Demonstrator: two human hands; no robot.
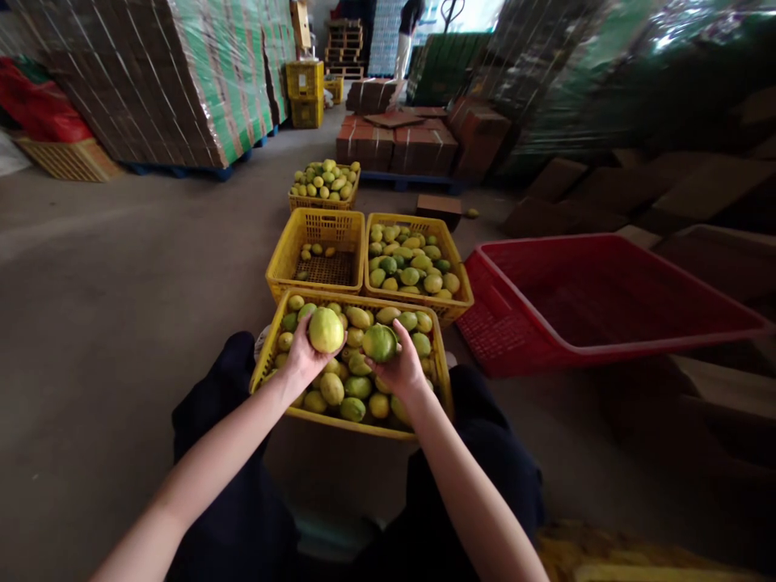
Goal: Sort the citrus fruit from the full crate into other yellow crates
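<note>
A yellow crate (357,424) full of yellow and green lemons stands between my knees. Above its left part, my left hand (303,356) is closed around a large pale-yellow lemon (326,331). My right hand (405,368) grips a greener lemon (380,343) over the crate's right part, its fingers partly hidden behind the fruit. Both lemons are held apart from each other. Loose lemons lie beneath and around both hands, among them a yellow one (331,389) near the crate's front.
Beyond sit a yellow crate (276,271) with a few lemons and a fuller one (464,291) beside it. Farther back is another lemon crate (297,202). A big red basket (515,343) stands right. Wrapped pallets, flattened cartons (367,145) and a distant person (407,36) are behind.
</note>
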